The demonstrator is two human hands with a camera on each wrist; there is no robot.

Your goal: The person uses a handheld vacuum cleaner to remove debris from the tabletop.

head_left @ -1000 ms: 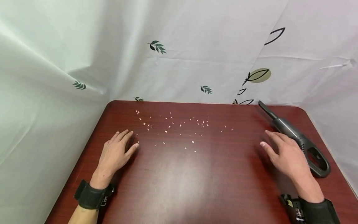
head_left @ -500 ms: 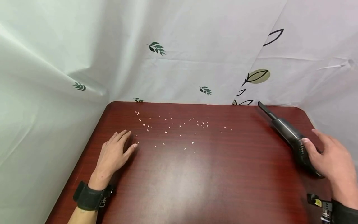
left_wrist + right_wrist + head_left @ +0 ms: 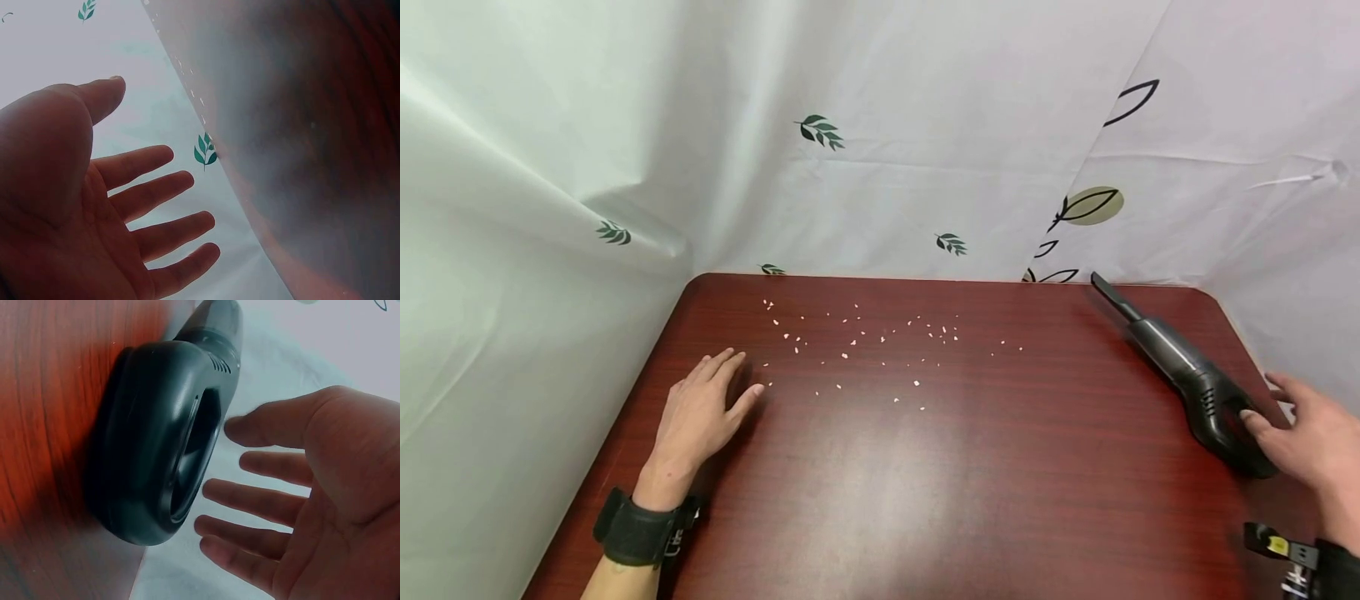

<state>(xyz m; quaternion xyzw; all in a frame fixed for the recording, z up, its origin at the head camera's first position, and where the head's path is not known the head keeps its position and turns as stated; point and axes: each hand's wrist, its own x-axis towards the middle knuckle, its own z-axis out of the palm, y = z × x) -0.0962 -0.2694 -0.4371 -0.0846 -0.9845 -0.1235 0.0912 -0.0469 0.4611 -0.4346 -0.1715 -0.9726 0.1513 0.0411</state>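
A dark grey handheld vacuum lies on the right side of the red-brown table, nozzle pointing to the far edge. My right hand is beside its loop handle, fingers spread and straight; the thumb tip reaches the handle in the head view, and the right wrist view shows the fingers a little apart from it. Small pale crumbs are scattered over the far middle of the table. My left hand rests flat on the table near the crumbs, fingers straight.
White sheeting with leaf prints hangs behind and on both sides of the table. The table's left edge and right edge are close to the hands.
My right hand swung from the vacuum's left side, over it, to its right, then drew back to the handle end. The left hand slid back slightly. The vacuum stayed put.
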